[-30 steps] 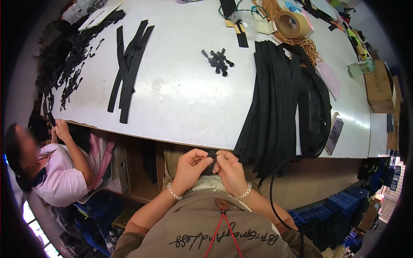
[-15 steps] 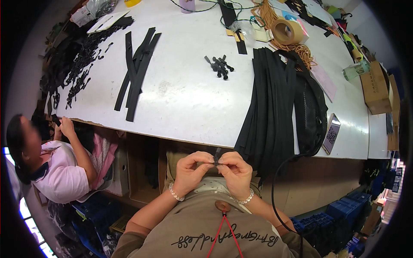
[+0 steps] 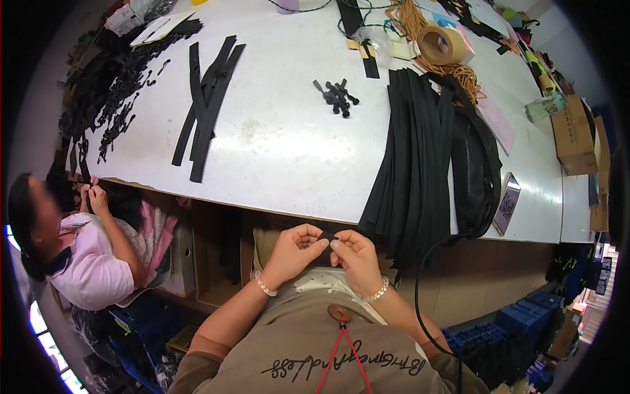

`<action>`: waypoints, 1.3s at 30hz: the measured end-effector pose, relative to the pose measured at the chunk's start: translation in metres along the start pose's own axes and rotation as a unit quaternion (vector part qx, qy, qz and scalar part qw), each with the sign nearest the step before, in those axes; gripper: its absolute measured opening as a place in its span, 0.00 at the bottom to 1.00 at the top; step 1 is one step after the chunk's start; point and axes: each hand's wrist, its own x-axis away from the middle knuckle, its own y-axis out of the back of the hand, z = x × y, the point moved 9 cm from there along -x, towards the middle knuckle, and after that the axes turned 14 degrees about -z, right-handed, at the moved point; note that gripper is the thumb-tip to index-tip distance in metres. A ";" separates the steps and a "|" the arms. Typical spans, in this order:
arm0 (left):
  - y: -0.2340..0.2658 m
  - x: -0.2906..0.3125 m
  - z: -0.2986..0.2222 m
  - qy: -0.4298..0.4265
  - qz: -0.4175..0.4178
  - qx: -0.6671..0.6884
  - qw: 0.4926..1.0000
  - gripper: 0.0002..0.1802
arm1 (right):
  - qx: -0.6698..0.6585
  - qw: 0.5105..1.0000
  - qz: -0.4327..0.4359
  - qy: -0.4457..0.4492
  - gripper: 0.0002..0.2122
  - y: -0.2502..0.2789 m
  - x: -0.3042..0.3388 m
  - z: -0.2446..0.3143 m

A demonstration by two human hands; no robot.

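Note:
Just in front of the table's near edge, both my hands pinch one small black strip-like piece (image 3: pixel 328 237) between thumbs and fingertips. My left hand (image 3: pixel 296 251) grips it from the left, and my right hand (image 3: pixel 356 255) from the right. Most of the piece is hidden by the fingers, so its exact kind cannot be made out. Beyond the hands, a little heap of small black knobbed pieces (image 3: pixel 338 98) lies on the table. To the right, a bundle of long flat black strips (image 3: pixel 413 151) hangs over the edge.
On the white table (image 3: pixel 282 157) lie crossed black strips (image 3: pixel 209 111), a black bag (image 3: pixel 474 171), a phone (image 3: pixel 507 203), a tape roll (image 3: pixel 441 45) and tan cord. A black cable (image 3: pixel 418 295) passes my right arm. At left, a co-worker (image 3: pixel 92 256) handles a black strip.
My fingers have shifted on the black piece. It stuck up between them before and now lies lower and slantwise, more covered. The co-worker's hands have moved slightly, with the black strip now upright.

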 end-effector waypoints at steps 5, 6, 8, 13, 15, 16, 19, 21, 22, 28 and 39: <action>-0.003 -0.006 0.002 0.015 -0.006 0.070 0.997 0.05 | -0.063 0.996 -0.009 -0.057 0.03 0.002 -0.007 -0.010; -0.001 -0.008 0.006 0.007 -0.020 0.084 0.996 0.06 | -0.064 0.997 -0.009 -0.051 0.04 0.002 -0.008 -0.009; 0.001 -0.009 0.007 0.000 -0.033 0.098 0.995 0.06 | -0.065 0.997 -0.011 -0.044 0.04 0.002 -0.008 -0.009; 0.001 0.002 -0.015 -0.031 -0.027 0.071 0.997 0.06 | 0.011 0.997 -0.024 0.079 0.04 0.000 0.002 0.014; 0.002 0.009 -0.025 -0.045 -0.011 0.047 0.998 0.06 | 0.021 0.989 -0.006 0.148 0.04 -0.005 0.011 0.030; 0.001 0.013 -0.030 -0.061 0.004 0.024 0.998 0.06 | 0.032 0.976 0.013 0.217 0.05 -0.010 0.018 0.043; 0.000 0.021 -0.041 -0.103 0.015 -0.003 0.995 0.06 | 0.045 0.958 0.028 0.281 0.06 -0.016 0.028 0.056; -0.001 0.024 -0.049 -0.157 0.025 -0.017 0.987 0.06 | 0.064 0.948 0.035 0.309 0.07 -0.017 0.033 0.062; -0.003 0.028 -0.057 -0.210 0.034 -0.031 0.977 0.06 | 0.083 0.937 0.042 0.337 0.07 -0.019 0.037 0.065; -0.006 0.038 -0.077 -0.333 0.016 -0.124 0.934 0.07 | 0.100 0.924 0.059 0.363 0.07 -0.021 0.041 0.068; -0.009 0.044 -0.086 -0.384 0.004 -0.111 0.916 0.05 | 0.006 0.976 0.096 0.196 0.04 -0.021 0.035 0.051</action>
